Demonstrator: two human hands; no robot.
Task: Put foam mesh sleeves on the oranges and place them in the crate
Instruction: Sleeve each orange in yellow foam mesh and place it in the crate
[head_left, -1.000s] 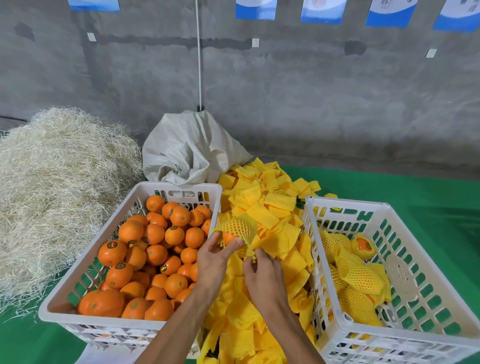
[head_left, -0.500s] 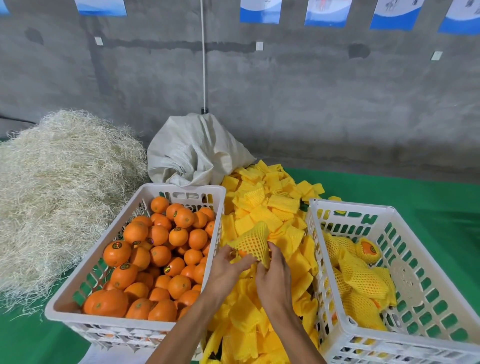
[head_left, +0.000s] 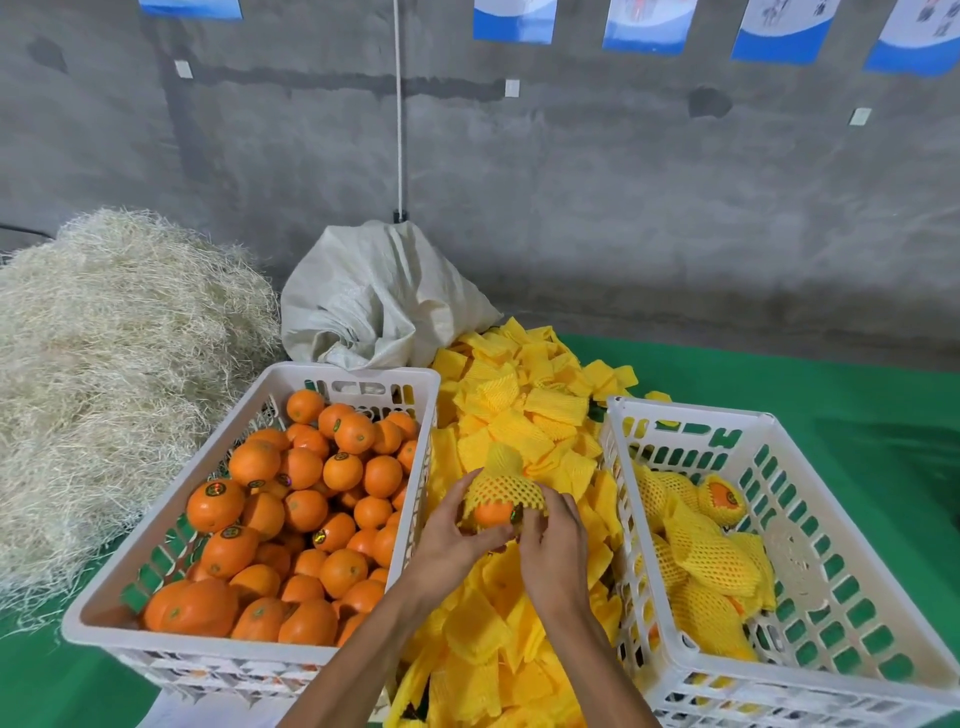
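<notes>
An orange (head_left: 493, 512) sits half inside a yellow foam mesh sleeve (head_left: 501, 480), held above the pile of loose yellow sleeves (head_left: 524, 415). My left hand (head_left: 457, 540) cups the orange from below and the left. My right hand (head_left: 553, 545) pinches the sleeve's lower edge on the right. The sleeve covers the orange's upper half; its lower face with a sticker shows. A white crate (head_left: 156, 587) on the left holds several bare oranges (head_left: 306, 509). The white crate (head_left: 852, 639) on the right holds several sleeved oranges (head_left: 701, 561).
A heap of pale straw (head_left: 104, 374) lies at the left. A white woven sack (head_left: 379, 301) leans on the grey concrete wall behind the crates. A green cloth (head_left: 779, 395) covers the table.
The sleeve was held up over the pile and has come down over the orange's top. Both hands have shifted right and closer around the fruit.
</notes>
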